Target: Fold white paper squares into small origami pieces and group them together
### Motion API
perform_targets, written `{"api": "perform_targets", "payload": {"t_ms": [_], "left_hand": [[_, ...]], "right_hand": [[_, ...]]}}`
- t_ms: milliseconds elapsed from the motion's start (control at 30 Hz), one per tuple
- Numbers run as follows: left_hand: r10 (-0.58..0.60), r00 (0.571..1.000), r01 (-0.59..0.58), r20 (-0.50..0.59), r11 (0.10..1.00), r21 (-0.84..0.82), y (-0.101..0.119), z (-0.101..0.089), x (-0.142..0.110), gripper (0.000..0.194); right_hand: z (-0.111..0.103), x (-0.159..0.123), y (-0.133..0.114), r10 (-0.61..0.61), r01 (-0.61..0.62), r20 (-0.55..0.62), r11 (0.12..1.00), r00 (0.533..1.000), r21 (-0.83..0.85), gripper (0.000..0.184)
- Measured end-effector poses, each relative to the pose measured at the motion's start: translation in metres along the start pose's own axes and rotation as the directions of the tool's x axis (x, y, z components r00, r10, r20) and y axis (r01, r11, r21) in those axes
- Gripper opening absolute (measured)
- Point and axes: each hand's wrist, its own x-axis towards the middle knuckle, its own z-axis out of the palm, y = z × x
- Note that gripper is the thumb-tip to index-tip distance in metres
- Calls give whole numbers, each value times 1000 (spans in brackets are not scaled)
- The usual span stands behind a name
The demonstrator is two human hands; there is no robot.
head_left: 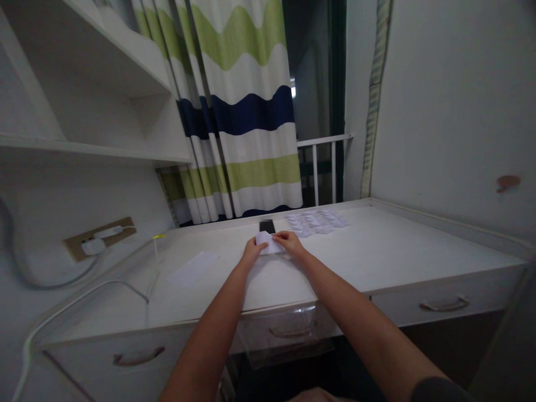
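Note:
Between my two hands is a small piece of folded white paper [264, 239], raised a little over the desk. My left hand [253, 249] grips its left side, thumb in front. With fingers pinched together, my right hand [290, 242] holds the paper's upper right edge. Just behind the paper lies a dark phone [267, 226], its near end partly covered. To the right of the phone, several small folded white paper pieces [316, 221] are laid out in rows. Flat on the desk to the left is a stack or sheet of white paper [193, 268].
The white desk [335, 265] has drawers with handles along its front. A white cable [84, 298] runs over its left side, near a wall socket with plugs [98, 240]. Shelves [96, 148] overhang the left. A striped curtain [251, 111] hangs behind; a wall closes the right.

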Motion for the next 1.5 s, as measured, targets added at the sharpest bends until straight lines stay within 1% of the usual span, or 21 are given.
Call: {"api": "perform_targets", "payload": {"t_ms": [133, 200, 233, 300, 367, 433, 500, 567, 667, 767, 833, 900, 967, 1033, 1100, 1133, 1200, 1267, 1367, 1500], "left_hand": [[20, 994, -27, 109, 998, 61, 3, 3, -5, 32], [35, 991, -47, 129, 995, 87, 3, 3, -6, 32], [59, 990, -72, 125, 992, 99, 3, 3, -6, 34], [148, 983, -160, 106, 980, 122, 4, 3, -5, 38], [249, 964, -260, 93, 955, 141, 4, 2, -5, 39], [309, 946, -321, 97, 935, 152, 6, 2, -5, 34], [334, 937, -347, 106, 927, 144, 7, 2, -6, 28], [327, 938, -341, 117, 931, 133, 10, 2, -7, 22], [281, 952, -296, 123, 947, 122, 12, 3, -7, 17], [288, 946, -302, 147, 950, 82, 12, 4, -7, 13], [296, 940, -307, 170, 950, 46, 13, 5, -7, 14], [286, 939, -293, 193, 956, 6, 13, 5, -7, 21], [234, 949, -233, 212, 972, -29, 14, 6, -8, 27], [138, 967, -128, 213, 990, -58, 15, 6, -9, 31], [57, 981, -44, 186, 996, -71, 14, 6, -9, 35], [45, 985, -33, 166, 997, -74, 14, 6, -9, 36], [56, 989, -46, 138, 996, -76, 12, 6, -8, 38], [55, 988, -43, 144, 995, -87, 10, 7, -7, 42], [34, 979, -22, 200, 998, -65, 8, 7, -7, 41], [64, 965, -81, 253, 995, 57, 7, 5, -6, 37]], "right_hand": [[1, -2, -2, 10, -11, -21, 1000, 1000, -7, 24], [0, -2, -2, 12, -12, -21, 1000, 1000, -14, 22], [0, -1, -2, 14, -14, -17, 1000, 1000, -14, 20], [0, 0, -1, 30, -30, -21, 999, 999, -13, 18], [-1, 0, 0, 49, -50, -41, 999, 998, -17, 16], [0, 1, 0, 59, -60, -63, 998, 996, -17, 15], [0, 1, 1, 60, -60, -71, 998, 996, -7, 15], [0, 1, 1, 58, -58, -59, 998, 997, 8, 17], [1, 1, 3, 45, -44, -38, 999, 998, 24, 21], [1, 2, 6, 16, -15, -36, 1000, 999, 28, 23], [0, 3, 8, 0, 1, -39, 1000, 999, 16, 22], [-1, 4, 9, -10, 10, -49, 1000, 999, -10, 21], [-2, 5, 10, -28, 25, -61, 999, 998, -43, 20], [-2, 5, 10, -47, 43, -56, 997, 997, -61, 21], [-1, 4, 10, -63, 61, -29, 996, 998, -63, 22], [0, 4, 10, -71, 70, -12, 996, 997, -62, 22], [1, 3, 9, -91, 92, 8, 994, 996, -62, 22], [2, 2, 8, -103, 104, 10, 993, 995, -58, 20], [3, 2, 6, -94, 94, 9, 995, 996, -36, 18], [2, 1, 2, -86, 87, 13, 996, 996, -15, 19]]}}
